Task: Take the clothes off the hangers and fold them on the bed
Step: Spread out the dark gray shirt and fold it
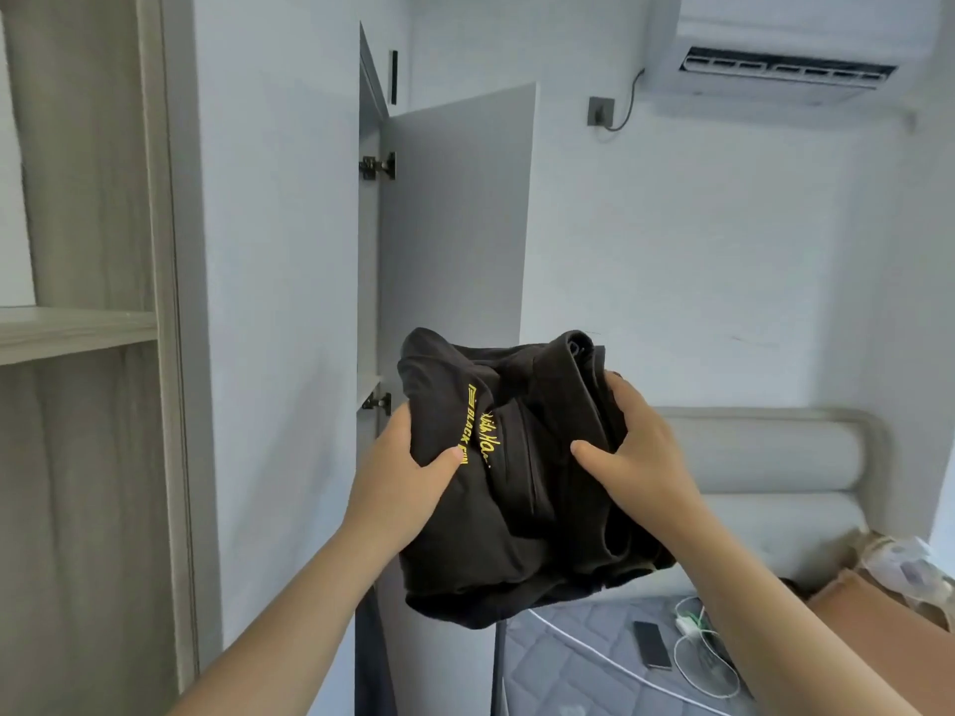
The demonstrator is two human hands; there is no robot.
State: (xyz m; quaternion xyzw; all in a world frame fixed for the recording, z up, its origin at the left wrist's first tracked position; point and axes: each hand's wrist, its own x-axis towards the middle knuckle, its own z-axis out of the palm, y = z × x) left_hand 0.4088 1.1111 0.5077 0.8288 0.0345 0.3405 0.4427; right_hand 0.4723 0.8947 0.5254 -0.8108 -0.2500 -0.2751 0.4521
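The soft, limp black cotton garment with yellow lettering [517,472] looks light; the left hand [408,472] and right hand [635,452] clamp its 2 side edges, the sensible hold.

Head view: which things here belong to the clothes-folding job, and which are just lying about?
Job: black garment, gripped by left hand and right hand; bed.
Lying about: phone, charger, cardboard box, air conditioner.

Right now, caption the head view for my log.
Left hand and right hand grip a black garment near the open door.
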